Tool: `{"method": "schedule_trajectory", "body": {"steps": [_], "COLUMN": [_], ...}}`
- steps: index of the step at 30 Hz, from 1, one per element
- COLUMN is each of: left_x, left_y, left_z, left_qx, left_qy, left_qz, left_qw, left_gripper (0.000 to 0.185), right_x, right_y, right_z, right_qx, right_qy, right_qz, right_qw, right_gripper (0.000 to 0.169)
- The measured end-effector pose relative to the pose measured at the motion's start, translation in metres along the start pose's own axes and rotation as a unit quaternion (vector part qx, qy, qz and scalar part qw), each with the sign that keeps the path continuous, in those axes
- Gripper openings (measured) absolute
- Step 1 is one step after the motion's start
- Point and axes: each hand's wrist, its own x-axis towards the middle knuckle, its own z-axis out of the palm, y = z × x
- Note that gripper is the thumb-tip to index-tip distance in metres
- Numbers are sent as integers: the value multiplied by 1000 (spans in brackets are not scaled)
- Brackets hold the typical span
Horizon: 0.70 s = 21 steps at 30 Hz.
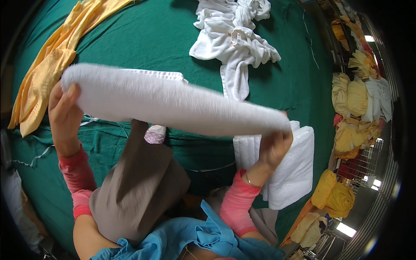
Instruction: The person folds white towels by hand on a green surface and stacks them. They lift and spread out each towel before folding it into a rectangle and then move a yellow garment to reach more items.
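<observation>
A white terry towel (175,100), blurred by motion, stretches in a long band between my two hands above a green cloth-covered table (139,48). My left hand (65,112) grips its left end with the thumb on the near face. At the lower right end, my right hand (276,146) holds the other end, its fingers partly hidden by the towel. Folded white towels (292,165) lie in a stack beside and below my right hand. Behind the held towel, the ribbed edge of white cloth (156,74) shows.
Crumpled white towels (237,39) lie at the far side of the table. Yellow cloth (55,78) stretches along the left. A small pink-and-white object (156,134) sits near the front edge. Tied cloth bundles (346,94) stand beyond the table at right.
</observation>
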Motion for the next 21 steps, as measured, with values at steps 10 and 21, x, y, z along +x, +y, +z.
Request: {"method": "schedule_trajectory", "body": {"steps": [10,21], "left_x": [122,-20], "left_y": [-68,-55], "left_z": [-61,-145], "left_qx": [-64,220], "left_qy": [-67,-108], "left_qz": [82,-250], "left_qw": [992,937], "left_gripper": [21,25], "right_x": [93,-31], "right_y": [90,149], "right_z": [59,41], "right_qx": [187,15], "right_qy": [-26,-230], "right_qz": [23,278], "right_qw": [982,933], "right_gripper": [10,16]}}
